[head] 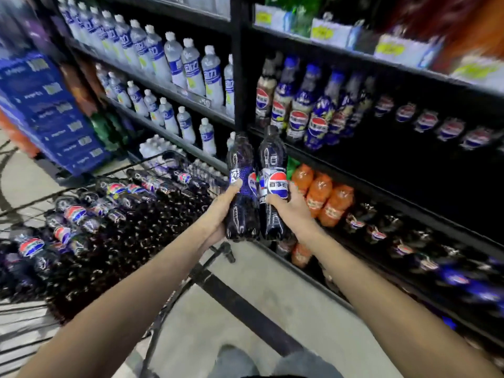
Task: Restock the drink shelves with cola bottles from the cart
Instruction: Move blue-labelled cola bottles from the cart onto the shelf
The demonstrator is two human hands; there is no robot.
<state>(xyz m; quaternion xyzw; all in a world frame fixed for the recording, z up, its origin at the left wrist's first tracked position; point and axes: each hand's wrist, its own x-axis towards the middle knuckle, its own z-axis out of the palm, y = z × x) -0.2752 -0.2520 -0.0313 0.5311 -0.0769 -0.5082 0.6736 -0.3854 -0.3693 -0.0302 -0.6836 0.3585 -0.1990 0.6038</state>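
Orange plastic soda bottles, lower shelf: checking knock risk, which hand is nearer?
Right. The right hand, gripping one dark cola bottle, sits beside the orange plastic soda bottles; the left hand, gripping a second cola bottle, is farther, toward the wire cart.

A shop's drinks aisle: tall black metal shelves (341, 165) stocked with rows of labelled plastic bottles, beside a black wire shopping cart (163, 156) full of cola bottles (114, 197)
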